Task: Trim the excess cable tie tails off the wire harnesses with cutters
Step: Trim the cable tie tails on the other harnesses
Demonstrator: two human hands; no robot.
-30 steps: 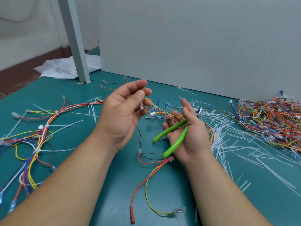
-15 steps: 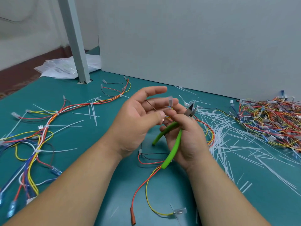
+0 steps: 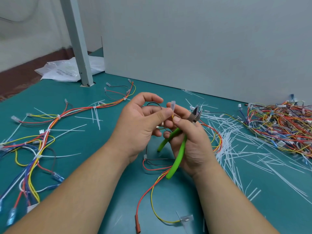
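With cut tails [image 3: 236,149] lying heaped right and untrimmed harnesses [image 3: 38,146] lying left, the left hand [image 3: 140,125] is pinching a harness terminal [image 3: 173,105] while the right hand [image 3: 194,146] is gripping part-open cutters [image 3: 180,154].

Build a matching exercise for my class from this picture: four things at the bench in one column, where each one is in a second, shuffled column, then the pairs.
Things
1. green-handled cutters
2. clear connector
3. heap of harnesses
4. white plastic bag

Places
A. far left, behind the grey post
B. gripped in the right hand
C. right edge of the table, by the wall
D. pinched at the left hand thumb tip

Pairs: 1-B, 2-D, 3-C, 4-A
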